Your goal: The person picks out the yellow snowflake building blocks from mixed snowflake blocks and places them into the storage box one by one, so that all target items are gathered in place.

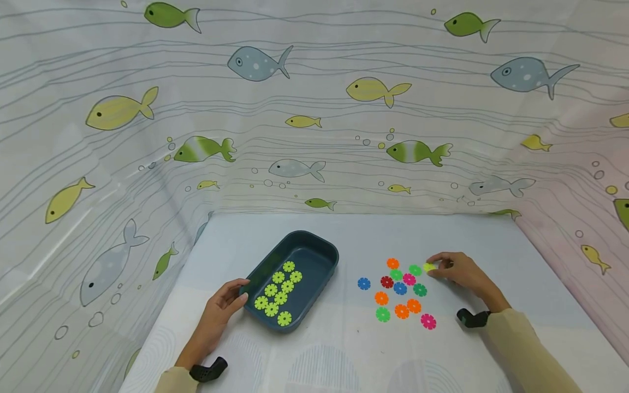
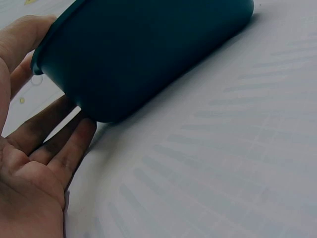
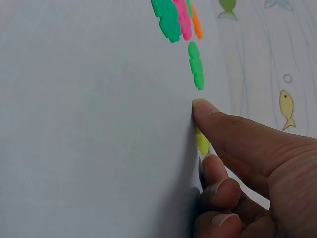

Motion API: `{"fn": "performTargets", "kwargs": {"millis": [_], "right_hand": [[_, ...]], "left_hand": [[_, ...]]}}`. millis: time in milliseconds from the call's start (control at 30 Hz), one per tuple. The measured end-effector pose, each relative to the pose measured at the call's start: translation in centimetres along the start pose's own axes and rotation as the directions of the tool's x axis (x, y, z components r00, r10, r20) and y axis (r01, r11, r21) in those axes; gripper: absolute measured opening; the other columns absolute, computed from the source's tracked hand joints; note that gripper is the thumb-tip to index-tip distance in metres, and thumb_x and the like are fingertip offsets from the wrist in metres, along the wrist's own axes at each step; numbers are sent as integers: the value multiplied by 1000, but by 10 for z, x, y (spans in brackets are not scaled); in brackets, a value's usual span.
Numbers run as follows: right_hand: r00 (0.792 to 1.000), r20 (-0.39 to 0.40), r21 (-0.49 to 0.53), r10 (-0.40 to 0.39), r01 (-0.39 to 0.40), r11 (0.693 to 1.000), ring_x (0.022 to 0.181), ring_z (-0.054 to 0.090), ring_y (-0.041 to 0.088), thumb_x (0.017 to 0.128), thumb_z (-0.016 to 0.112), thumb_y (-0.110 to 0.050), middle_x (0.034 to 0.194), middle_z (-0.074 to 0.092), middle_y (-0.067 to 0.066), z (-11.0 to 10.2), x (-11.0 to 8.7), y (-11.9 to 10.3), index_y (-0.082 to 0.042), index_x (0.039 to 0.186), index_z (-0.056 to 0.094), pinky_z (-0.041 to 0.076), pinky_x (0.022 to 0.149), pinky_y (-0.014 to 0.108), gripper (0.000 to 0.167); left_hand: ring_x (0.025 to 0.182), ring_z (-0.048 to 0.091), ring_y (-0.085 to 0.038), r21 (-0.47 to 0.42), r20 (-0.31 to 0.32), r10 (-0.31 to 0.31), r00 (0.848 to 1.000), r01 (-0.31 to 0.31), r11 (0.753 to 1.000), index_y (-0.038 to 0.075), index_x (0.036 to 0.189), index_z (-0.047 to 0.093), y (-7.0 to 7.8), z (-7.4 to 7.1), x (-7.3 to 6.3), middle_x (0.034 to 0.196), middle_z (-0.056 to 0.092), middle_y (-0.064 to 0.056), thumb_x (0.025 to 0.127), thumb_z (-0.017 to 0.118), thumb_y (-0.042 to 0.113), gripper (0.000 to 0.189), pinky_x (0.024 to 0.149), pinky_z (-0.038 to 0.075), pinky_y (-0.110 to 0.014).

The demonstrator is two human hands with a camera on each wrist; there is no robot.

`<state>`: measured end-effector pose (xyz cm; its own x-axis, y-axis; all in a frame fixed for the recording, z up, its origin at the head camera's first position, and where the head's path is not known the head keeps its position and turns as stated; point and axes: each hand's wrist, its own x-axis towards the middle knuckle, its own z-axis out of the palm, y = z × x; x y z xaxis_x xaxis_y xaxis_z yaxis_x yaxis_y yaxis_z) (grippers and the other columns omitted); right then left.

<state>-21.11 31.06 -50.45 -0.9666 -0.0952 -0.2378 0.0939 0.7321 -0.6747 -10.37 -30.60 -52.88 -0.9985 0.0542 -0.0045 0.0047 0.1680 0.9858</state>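
A dark teal plastic tub (image 1: 314, 284) stands at a slant on the table, with several yellow-green snowflake discs (image 1: 278, 278) lying on its floor. My left hand (image 1: 218, 311) grips the tub's near-left corner. The left wrist view shows the thumb at the rim and fingers against the outer wall (image 2: 148, 54). On the right, my right hand (image 1: 459, 270) pinches a yellow snowflake disc (image 1: 429, 267) at the table surface. The right wrist view shows part of this yellow disc (image 3: 203, 143) between thumb and fingers; the rest is hidden.
Loose snowflake discs in orange (image 1: 402, 311), blue (image 1: 363, 284), green (image 1: 383, 314), pink (image 1: 428, 321) and dark red (image 1: 387, 282) lie between the tub and my right hand. Fish-patterned sheeting (image 1: 344, 191) rises behind the white table (image 1: 344, 355) and along both sides.
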Motion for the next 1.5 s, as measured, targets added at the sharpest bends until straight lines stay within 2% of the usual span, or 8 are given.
{"fn": "performTargets", "kwargs": {"millis": [233, 467, 933, 1067, 1233, 1400, 1500], "right_hand": [[999, 23, 3, 37, -38, 999, 76, 51, 22, 84, 87, -34, 85, 54, 6, -1, 1, -2, -5, 114, 70, 43, 60, 30, 45], [997, 70, 1, 41, -41, 999, 79, 50, 22, 80, 89, -36, 87, 54, 6, -3, 0, -3, -4, 108, 67, 42, 62, 30, 48], [992, 69, 61, -103, 98, 993, 79, 56, 25, 91, 80, -33, 91, 64, 8, -9, -7, 6, -8, 110, 64, 50, 61, 30, 35], [990, 61, 81, -126, 121, 989, 79, 57, 25, 93, 78, -35, 92, 65, 8, -11, -9, 5, -11, 110, 68, 50, 62, 29, 31], [990, 39, 109, -137, 132, 985, 87, 56, 26, 93, 77, -38, 100, 67, 8, -15, -9, 0, -12, 114, 72, 52, 65, 30, 34], [992, 23, 142, -121, 116, 983, 74, 56, 28, 90, 79, -46, 102, 70, 9, -17, -8, -5, -14, 116, 74, 50, 63, 31, 41], [990, 25, 167, -138, 132, 977, 66, 53, 29, 90, 78, -47, 100, 70, 13, -18, -8, -10, -13, 119, 73, 47, 60, 32, 45]], "left_hand": [[131, 50, -2, -5, -1, 1, 1000, -1, 1000, 11, 145, 53, 6, 2, -2, 151, 46, -11, 103, 66, 23, 46, 100, 45, -16], [131, 50, -2, -9, 4, 11, 1000, -11, 1000, 11, 145, 53, 7, 2, -3, 150, 46, -11, 103, 66, 21, 45, 101, 45, -16], [130, 50, -1, -2, -1, 6, 1000, -6, 1000, 11, 145, 53, 7, 2, -3, 150, 46, -11, 102, 67, 23, 46, 100, 45, -16], [129, 51, -2, 0, 0, 8, 1000, -8, 1000, 11, 145, 53, 7, 2, -3, 149, 47, -12, 102, 67, 23, 46, 100, 46, -16], [130, 51, -2, 3, 0, 4, 1000, -4, 1000, 11, 145, 54, 5, 1, -2, 150, 47, -12, 102, 67, 23, 46, 100, 45, -16], [130, 51, -2, 0, -4, 1, 1000, -1, 1000, 11, 145, 53, 5, 2, -2, 150, 46, -11, 103, 67, 23, 46, 100, 45, -16], [130, 51, -3, -6, -6, -2, 1000, 2, 1000, 11, 145, 53, 5, 2, -2, 150, 47, -11, 102, 67, 22, 46, 100, 46, -17]]}}
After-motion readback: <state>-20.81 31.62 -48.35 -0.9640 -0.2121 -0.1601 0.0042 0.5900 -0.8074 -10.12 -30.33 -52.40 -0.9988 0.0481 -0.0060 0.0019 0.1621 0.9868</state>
